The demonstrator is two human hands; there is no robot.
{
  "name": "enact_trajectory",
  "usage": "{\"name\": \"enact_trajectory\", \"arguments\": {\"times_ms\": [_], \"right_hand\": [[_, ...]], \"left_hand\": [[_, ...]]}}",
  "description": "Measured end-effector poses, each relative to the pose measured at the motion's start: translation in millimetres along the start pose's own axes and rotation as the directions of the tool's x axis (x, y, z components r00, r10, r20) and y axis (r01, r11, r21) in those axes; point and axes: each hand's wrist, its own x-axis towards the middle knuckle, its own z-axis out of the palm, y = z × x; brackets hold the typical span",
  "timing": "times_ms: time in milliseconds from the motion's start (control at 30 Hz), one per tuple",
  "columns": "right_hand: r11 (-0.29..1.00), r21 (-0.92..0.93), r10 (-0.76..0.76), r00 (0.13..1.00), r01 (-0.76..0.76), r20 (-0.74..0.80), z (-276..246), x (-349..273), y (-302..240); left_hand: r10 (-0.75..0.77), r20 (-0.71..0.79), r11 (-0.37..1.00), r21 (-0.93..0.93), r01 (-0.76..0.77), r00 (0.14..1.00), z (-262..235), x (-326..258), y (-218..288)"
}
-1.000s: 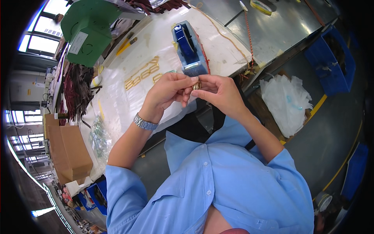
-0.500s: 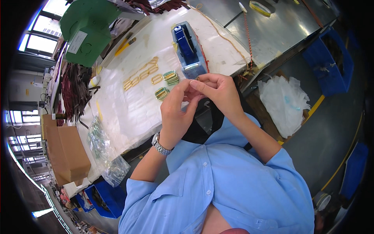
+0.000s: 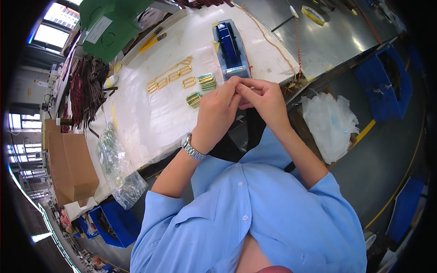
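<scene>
My left hand (image 3: 217,111), with a metal watch on its wrist, meets my right hand (image 3: 268,102) just off the table's near edge. Both are closed, fingertips pinched together; whatever lies between them is hidden by the fingers. Right beyond them stands a blue tape dispenser (image 3: 230,45). To the left of the hands are two small stacks of gold slide buckles with greenish wrapping, a farther stack (image 3: 206,82) and a nearer stack (image 3: 193,99). A single gold buckle (image 3: 188,82) lies beside them, and farther left a slanting row of gold buckles (image 3: 162,83) rests on the white surface.
Yellow-handled tools (image 3: 152,42) lie near a green machine (image 3: 109,27). Dark strips (image 3: 86,91), a clear plastic bag (image 3: 114,150) and a cardboard box (image 3: 73,164) line the left side. A white bag (image 3: 330,123) and blue bin (image 3: 387,82) stand right of the table.
The view has shifted slightly. My hands have drawn closer together, fingertips overlapping; a small gold glint at the right fingertips is now hidden. The buckles on the table look unchanged.
</scene>
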Motion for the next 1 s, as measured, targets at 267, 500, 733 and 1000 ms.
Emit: {"name": "enact_trajectory", "arguments": {"times_ms": [267,500,733,1000], "right_hand": [[0.99,-0.093,0.109,0.994,-0.107,0.014,-7.3,-6.9,8.4],[0.958,-0.28,0.08,0.996,-0.066,0.039,-4.1,-49.5,-19.0],[0.725,-0.637,-0.045,0.94,0.264,0.338,-1.6,-66.4,-60.7],[0.639,-0.686,-0.056,0.91,0.348,0.41,8.6,-72.5,-37.4]], "left_hand": [[-0.087,-0.004,0.985,-0.149,0.085,0.996,9.0,-13.8,-0.8],[-0.151,-0.004,0.927,-0.349,0.14,0.988,6.7,-44.3,23.8],[-0.396,0.239,0.462,-0.783,0.417,0.887,-22.1,-56.0,32.6],[-0.196,0.249,0.89,-0.361,0.279,0.948,-58.2,-75.3,23.8]]}}
